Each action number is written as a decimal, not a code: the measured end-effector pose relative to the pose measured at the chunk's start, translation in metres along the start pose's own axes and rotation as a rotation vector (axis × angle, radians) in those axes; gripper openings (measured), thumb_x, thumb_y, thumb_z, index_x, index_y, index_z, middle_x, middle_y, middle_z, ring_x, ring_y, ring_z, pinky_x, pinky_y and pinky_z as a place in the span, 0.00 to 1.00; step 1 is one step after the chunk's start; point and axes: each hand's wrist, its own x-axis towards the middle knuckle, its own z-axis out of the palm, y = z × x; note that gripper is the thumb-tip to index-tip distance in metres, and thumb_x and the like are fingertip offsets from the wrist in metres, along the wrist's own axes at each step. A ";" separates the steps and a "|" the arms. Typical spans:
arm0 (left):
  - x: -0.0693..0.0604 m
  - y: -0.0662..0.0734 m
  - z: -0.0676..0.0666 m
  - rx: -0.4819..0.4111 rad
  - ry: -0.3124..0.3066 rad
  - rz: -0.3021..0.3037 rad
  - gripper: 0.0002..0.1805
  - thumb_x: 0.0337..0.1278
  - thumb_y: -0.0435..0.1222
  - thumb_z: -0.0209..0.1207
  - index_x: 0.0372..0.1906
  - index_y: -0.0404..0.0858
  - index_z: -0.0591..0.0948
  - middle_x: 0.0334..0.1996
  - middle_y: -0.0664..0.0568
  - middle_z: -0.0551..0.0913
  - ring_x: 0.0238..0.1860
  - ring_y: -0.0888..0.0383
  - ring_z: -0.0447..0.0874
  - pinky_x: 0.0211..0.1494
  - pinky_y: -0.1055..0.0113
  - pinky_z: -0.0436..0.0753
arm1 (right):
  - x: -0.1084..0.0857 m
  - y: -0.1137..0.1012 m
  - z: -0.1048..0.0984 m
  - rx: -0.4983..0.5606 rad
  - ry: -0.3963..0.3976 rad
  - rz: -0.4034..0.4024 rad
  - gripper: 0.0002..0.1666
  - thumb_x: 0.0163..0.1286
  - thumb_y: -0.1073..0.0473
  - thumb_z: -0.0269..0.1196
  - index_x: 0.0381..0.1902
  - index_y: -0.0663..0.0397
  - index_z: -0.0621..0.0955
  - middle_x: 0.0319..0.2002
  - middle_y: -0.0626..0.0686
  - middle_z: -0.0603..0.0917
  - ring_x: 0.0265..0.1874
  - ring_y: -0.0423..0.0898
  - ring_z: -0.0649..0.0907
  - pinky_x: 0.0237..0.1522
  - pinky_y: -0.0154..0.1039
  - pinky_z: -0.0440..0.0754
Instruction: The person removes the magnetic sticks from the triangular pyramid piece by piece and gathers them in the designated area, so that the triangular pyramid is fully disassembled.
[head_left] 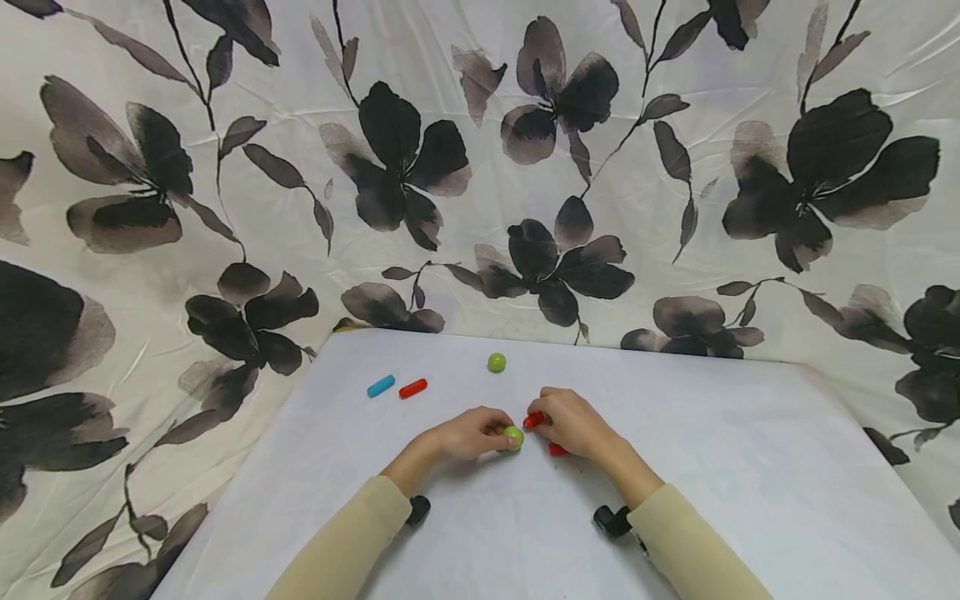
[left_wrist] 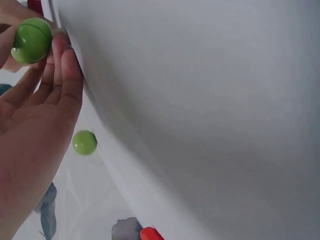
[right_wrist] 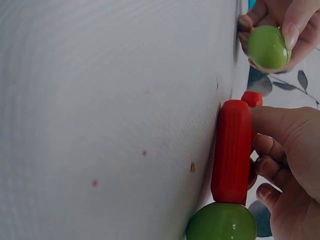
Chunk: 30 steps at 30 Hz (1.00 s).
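My left hand [head_left: 472, 433] pinches a glossy green ball [left_wrist: 32, 41] between thumb and fingers, close to the white table. Just right of it, my right hand [head_left: 573, 423] grips a red stick [head_left: 534, 420] whose end points toward that ball; a small gap separates them. Under the right hand lies another red stick [right_wrist: 232, 150] with ridged sides. Its near end touches a second green ball [right_wrist: 221, 222], which the right hand hides in the head view. Part of the held stick is covered by the fingers and the lying stick in the right wrist view.
A third green ball [head_left: 497, 362] sits toward the back of the white table [head_left: 750, 467]. At the back left lie a blue stick [head_left: 381, 386] and a red stick [head_left: 413, 388], side by side and apart. Floral cloth [head_left: 480, 275] hangs behind the table.
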 end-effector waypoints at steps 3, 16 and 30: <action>0.001 -0.001 -0.002 0.016 0.031 0.000 0.16 0.72 0.43 0.61 0.55 0.37 0.81 0.40 0.55 0.83 0.43 0.59 0.79 0.49 0.63 0.77 | -0.001 0.002 -0.001 -0.010 0.000 0.004 0.11 0.61 0.65 0.75 0.43 0.54 0.89 0.35 0.47 0.83 0.34 0.42 0.80 0.42 0.40 0.80; 0.014 -0.004 -0.013 0.029 0.195 -0.043 0.16 0.67 0.43 0.65 0.53 0.39 0.82 0.42 0.52 0.82 0.42 0.55 0.78 0.42 0.64 0.79 | -0.006 0.006 -0.005 -0.053 -0.001 -0.040 0.12 0.62 0.64 0.74 0.45 0.55 0.88 0.36 0.48 0.83 0.34 0.44 0.81 0.46 0.47 0.80; 0.059 0.002 -0.013 0.040 0.393 -0.059 0.18 0.65 0.41 0.68 0.52 0.35 0.80 0.26 0.52 0.77 0.22 0.60 0.74 0.27 0.69 0.73 | -0.014 0.009 -0.014 -0.026 0.067 0.031 0.12 0.63 0.63 0.73 0.44 0.56 0.88 0.31 0.46 0.79 0.28 0.41 0.75 0.37 0.41 0.74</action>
